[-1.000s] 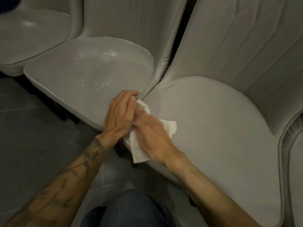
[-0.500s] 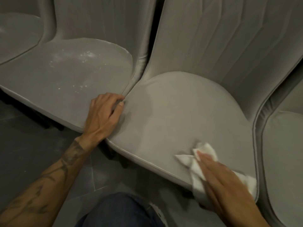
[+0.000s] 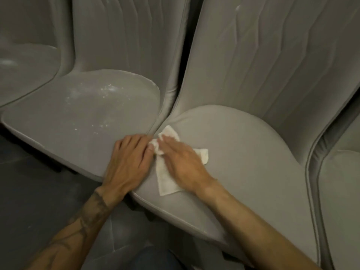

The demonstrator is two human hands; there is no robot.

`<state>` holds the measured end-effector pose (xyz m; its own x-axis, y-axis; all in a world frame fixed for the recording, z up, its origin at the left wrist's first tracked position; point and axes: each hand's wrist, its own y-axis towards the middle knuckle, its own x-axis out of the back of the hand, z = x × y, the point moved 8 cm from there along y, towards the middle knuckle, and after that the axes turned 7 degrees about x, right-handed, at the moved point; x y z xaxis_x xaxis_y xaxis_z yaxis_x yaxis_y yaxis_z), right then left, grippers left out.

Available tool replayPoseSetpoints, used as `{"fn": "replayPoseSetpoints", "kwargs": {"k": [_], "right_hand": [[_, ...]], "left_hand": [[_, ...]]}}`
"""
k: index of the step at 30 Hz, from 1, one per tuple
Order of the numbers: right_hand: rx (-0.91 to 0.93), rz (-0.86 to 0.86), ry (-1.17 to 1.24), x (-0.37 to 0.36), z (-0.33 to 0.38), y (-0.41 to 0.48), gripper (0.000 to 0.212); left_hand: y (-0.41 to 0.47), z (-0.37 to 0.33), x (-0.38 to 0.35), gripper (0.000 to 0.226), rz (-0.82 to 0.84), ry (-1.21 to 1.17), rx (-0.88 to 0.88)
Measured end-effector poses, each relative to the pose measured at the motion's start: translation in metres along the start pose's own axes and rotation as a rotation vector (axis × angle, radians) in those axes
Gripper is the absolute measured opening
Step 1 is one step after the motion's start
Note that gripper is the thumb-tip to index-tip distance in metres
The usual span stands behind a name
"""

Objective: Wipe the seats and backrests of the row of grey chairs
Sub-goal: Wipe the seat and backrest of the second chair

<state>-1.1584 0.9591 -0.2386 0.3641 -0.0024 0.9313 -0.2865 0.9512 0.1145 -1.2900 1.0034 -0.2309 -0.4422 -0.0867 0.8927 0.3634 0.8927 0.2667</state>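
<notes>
**Desk:** What is nearest to you?

**Me:** My knee in blue denim, at the bottom edge. Beneath it I see the floor, dark grey tiles with pale joints. My tattooed forearm reaches up from there.

**Desk:** And the hands?

**Me:** My left hand lies flat with its fingers straight. It rests on the front right corner of the left seat, right at the seam where two seats meet. My right hand is flat too, fingers straight and together. It presses the cloth down and grips nothing.

**Desk:** Where is the cloth?

**Me:** It's on the left front corner of the middle seat, just beside the seam. It is white, thin and crumpled. One corner pokes out past my fingertips, a flap shows to the right of my palm, and a strip trails back to the seat's front edge. My left thumb touches it.

**Desk:** How do the chairs look?

**Me:** They have grey, soft, velvety upholstery, rounded seats and piped edges. The middle seat looks even and matte. The left seat carries white specks and a pale smear. Farther back, the left backrest and the middle backrest rise with long stitched vertical channels. A far-left seat and a right-hand chair sit at the edges of my view.
</notes>
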Motion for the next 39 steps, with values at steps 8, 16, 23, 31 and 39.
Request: {"fn": "replayPoseSetpoints", "kwargs": {"k": [8, 16, 23, 31, 39], "right_hand": [[-0.389, -0.178, 0.094, 0.03, -0.071, 0.05, 0.039], [-0.227, -0.111, 0.114, 0.051, -0.141, 0.029, 0.052], [-0.522, -0.845, 0.34, 0.129, -0.206, -0.037, 0.038], [-0.292, -0.918, -0.579, 0.211, -0.242, -0.043, 0.05], [-0.226, -0.701, -0.918, 0.227, -0.261, -0.034, 0.051]], "left_hand": [[0.032, -0.018, -0.001, 0.056, 0.045, 0.108, 0.067], [0.081, -0.05, -0.024, 0.06, 0.033, 0.135, 0.049], [0.149, -0.101, -0.041, 0.05, -0.11, 0.054, -0.026], [0.226, -0.157, -0.011, 0.058, -0.472, -0.067, -0.153], [0.275, -0.168, -0.003, 0.063, -0.673, 0.036, -0.203]]}}
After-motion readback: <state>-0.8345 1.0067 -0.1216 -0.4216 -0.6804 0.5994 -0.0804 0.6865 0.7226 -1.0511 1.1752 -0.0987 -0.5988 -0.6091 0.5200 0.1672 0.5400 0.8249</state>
